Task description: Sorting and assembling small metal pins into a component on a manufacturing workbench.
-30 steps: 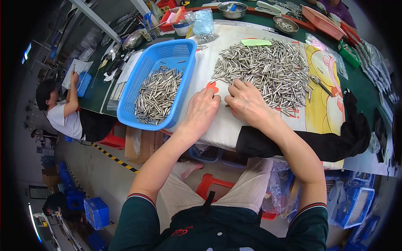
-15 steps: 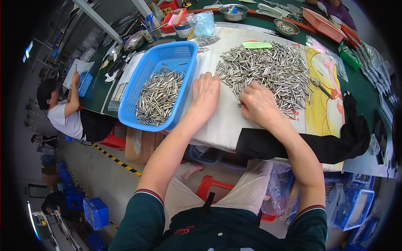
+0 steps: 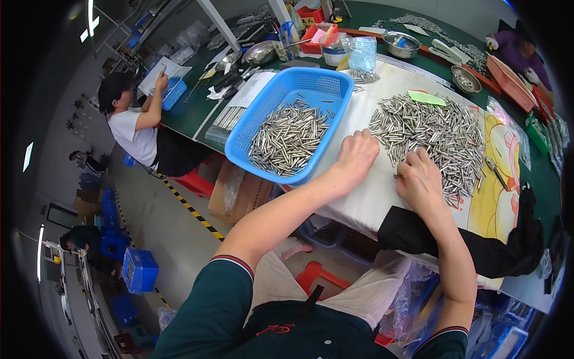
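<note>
A wide heap of short, slim metal pins [image 3: 439, 134] lies on the pale cloth at the right. My left hand [image 3: 359, 157] rests at the heap's left edge with its fingers curled down. Whatever those fingers hold is hidden. At the heap's near edge is my right hand [image 3: 420, 179], closed, with the small dark end of what looks like a pin showing beside its curled fingers. Left of both hands stands a blue perforated plastic basket [image 3: 239, 134], its bottom partly covered by more such pins [image 3: 287, 137]. A light green paper slip [image 3: 427, 98] lies atop the heap's far side.
Black cloth [image 3: 412, 230] lies along the near table edge, by my right forearm. Pliers [image 3: 495, 172] lie right of the heap. Metal bowls [image 3: 401, 45] and a pink basket [image 3: 510, 82] stand farther back. A person [image 3: 136, 122] sits at the left, another at the far right.
My view has swung left, so the table and basket appear farther right in the picture. Both hands stay by the heap, slightly closer together.
</note>
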